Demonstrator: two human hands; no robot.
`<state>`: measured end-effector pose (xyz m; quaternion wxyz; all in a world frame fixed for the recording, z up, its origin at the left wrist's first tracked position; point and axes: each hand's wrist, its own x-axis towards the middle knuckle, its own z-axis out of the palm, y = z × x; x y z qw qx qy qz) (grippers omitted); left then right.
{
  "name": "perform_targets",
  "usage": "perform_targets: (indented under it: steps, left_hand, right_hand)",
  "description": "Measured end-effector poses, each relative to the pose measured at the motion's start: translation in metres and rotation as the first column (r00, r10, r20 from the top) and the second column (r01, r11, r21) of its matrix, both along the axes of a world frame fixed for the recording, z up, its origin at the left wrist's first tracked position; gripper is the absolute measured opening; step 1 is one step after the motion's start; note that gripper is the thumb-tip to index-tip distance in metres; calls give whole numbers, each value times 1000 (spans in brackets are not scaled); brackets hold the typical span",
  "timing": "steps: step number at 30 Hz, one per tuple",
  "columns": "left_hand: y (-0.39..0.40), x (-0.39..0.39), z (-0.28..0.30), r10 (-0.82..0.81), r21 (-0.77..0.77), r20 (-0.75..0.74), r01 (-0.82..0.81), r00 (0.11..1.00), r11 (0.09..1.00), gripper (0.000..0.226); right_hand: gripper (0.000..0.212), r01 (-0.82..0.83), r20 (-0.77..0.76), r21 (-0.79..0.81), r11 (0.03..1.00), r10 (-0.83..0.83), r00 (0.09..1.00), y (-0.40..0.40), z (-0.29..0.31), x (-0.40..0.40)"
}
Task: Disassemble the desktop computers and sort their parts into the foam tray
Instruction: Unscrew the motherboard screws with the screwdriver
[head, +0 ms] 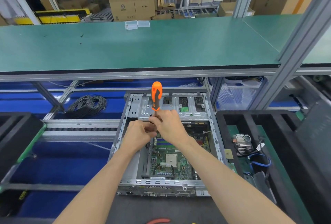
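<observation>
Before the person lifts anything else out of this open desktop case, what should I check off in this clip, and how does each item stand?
1. Screwdriver under control: ok. The right hand grips its shaft, orange handle pointing up.
2. Left hand supporting the work: ok. Its fingers meet the right hand at the shaft; whether they pinch a screw, cannot tell.
3. Screwdriver tip seated on a screw: cannot tell, both hands hide it.
4. Desktop case open with the motherboard exposed: ok.
5. CPU socket cleared of its cooler: ok, a heatsink already lies in the foam tray.
6. Drive cage removed: not ok, it sits in the case.
</observation>
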<state>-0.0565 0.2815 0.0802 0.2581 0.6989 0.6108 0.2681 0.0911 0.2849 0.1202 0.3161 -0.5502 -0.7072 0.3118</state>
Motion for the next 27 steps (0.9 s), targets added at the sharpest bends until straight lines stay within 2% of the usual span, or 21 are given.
perform_targets:
  steps: [3,8,12,16,21,24,27]
  left_hand:
    - [3,3,1,31,-39,-95,-34,995,999,10]
    - [-1,5,5,-4,-32,-12,4,1000,999,10]
    - [-5,4,5,-44,-19,27,44,999,999,27]
    - [-10,17,-2,-83,-26,-91,81,992,996,38]
    - [-7,48,-5,-85,-161,-392,23,916,987,44]
    - [-5,65,-13,-95,-299,-404,-34,910,954,55]
    - [-7,74,-24,-48,-308,-313,-54,949,950,45]
  right_hand:
    - [22,-28,46,-33,999,30,998,0,1,2]
    - [28,-39,121,-36,999,43,992,-4,8,8]
    - [30,-14,142,13,1000,12,990,-5,20,22]
    - [33,11,147,37,999,-17,989,-8,30,35]
    - [34,35,175,55,998,-44,984,-11,38,50]
    - [33,56,170,60,997,-66,983,-12,40,59]
    - [33,73,168,72,995,-84,982,-14,38,68]
